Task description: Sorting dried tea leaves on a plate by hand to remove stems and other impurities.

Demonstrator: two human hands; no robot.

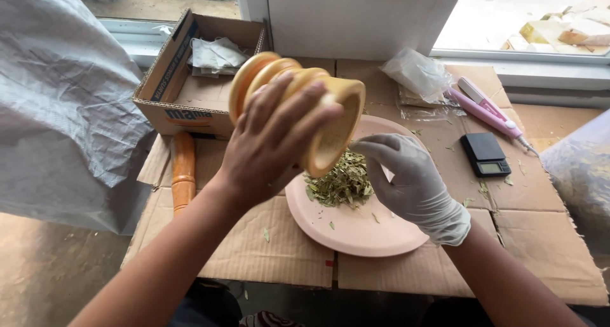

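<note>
Flattened cardboard (267,251) covers the surface under a window. At frame centre the bare left hand (270,143) wraps a tipped wooden mortar (305,105) over the pink plate (356,228). The gloved right hand (410,181), fingers curled together, touches the heap of dried leaves (340,184).

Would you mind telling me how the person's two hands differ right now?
The left hand is bare, while the right hand wears a pale glove. The left hand grips a tilted wooden mortar held above the pink plate, while the right hand holds nothing, its fingers reaching to the mortar's mouth over the heap of crushed dried leaves. Both hands work over the plate.
</note>
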